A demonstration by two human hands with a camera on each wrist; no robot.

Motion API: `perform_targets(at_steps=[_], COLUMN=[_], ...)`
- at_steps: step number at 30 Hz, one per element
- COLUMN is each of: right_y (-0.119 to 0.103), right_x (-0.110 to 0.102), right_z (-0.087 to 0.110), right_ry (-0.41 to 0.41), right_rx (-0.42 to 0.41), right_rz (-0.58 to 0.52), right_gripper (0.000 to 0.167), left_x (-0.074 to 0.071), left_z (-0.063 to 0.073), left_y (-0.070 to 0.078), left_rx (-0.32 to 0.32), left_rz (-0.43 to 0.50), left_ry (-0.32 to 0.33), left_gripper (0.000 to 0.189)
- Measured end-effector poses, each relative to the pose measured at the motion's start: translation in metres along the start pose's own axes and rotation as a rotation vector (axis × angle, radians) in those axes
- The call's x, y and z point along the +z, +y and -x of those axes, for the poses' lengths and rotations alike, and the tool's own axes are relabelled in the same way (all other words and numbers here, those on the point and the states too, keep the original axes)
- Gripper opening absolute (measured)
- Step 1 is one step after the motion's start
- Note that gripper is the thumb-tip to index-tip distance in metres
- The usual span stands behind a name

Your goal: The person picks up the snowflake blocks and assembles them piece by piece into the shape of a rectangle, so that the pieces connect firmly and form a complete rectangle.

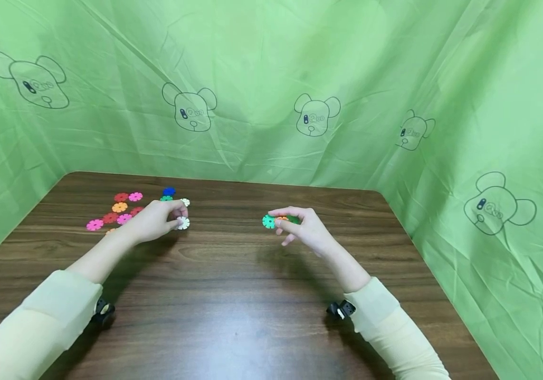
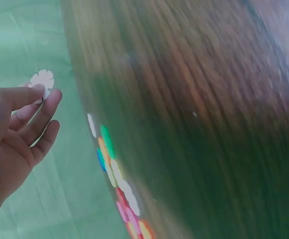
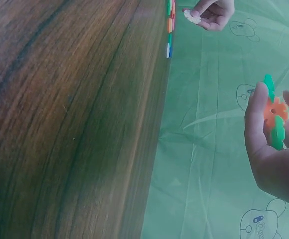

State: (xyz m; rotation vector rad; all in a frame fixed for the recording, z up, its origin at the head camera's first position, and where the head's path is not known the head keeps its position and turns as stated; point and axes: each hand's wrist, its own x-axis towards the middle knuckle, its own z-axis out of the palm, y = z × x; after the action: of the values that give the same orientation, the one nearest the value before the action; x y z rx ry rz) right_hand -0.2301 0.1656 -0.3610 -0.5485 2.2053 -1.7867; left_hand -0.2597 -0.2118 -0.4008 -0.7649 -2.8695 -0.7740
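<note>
My left hand (image 1: 154, 219) pinches a white notched plastic disc (image 1: 183, 223) between thumb and fingers, above the table. The same white disc (image 2: 45, 80) shows its slotted edge in the left wrist view. Across from it, my right hand (image 1: 313, 232) holds joined notched discs by the fingers: a green disc (image 1: 268, 221) at the left end and an orange disc (image 3: 275, 110) in the middle. Another green disc (image 3: 278, 133) is attached to the orange one. Fingers cover part of this joined piece.
Loose notched discs lie at the table's far left: several pink, red and orange ones, a pink disc (image 1: 94, 225) outermost, and a blue disc (image 1: 169, 191) farther back. Some are hidden behind my left arm. Green cloth (image 1: 252, 79) surrounds the wooden table (image 1: 233, 295).
</note>
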Motion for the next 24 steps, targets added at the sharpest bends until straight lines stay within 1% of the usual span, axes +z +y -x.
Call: perform_targets(at_steps=[6, 10, 14, 20, 24], right_y=[-0.006, -0.018, -0.028, -0.032, -0.033], right_x=[0.0, 0.003, 0.007, 0.011, 0.015], right_z=[0.0, 0.004, 0.008, 0.01, 0.01], right_ry=[0.027, 0.04, 0.048, 0.057, 0.068], right_rx=[0.021, 0.011, 0.001, -0.005, -0.008], right_rz=[0.025, 0.023, 0.024, 0.074, 0.1], right_gripper=[0.037, 0.037, 0.037, 0.036, 0.034], left_x=[-0.004, -0.008, -0.011, -0.009, -0.007], left_z=[-0.001, 0.0, 0.001, 0.001, 0.002], left_y=[0.02, 0.039, 0.06, 0.084, 0.097], left_rx=[0.011, 0.002, 0.011, 0.025, 0.023], left_rz=[0.022, 0.07, 0.112, 0.163, 0.193], left_ry=[0.066, 0.109, 0.172, 0.28, 0.327], left_gripper=[0.011, 0.008, 0.007, 0.008, 0.01])
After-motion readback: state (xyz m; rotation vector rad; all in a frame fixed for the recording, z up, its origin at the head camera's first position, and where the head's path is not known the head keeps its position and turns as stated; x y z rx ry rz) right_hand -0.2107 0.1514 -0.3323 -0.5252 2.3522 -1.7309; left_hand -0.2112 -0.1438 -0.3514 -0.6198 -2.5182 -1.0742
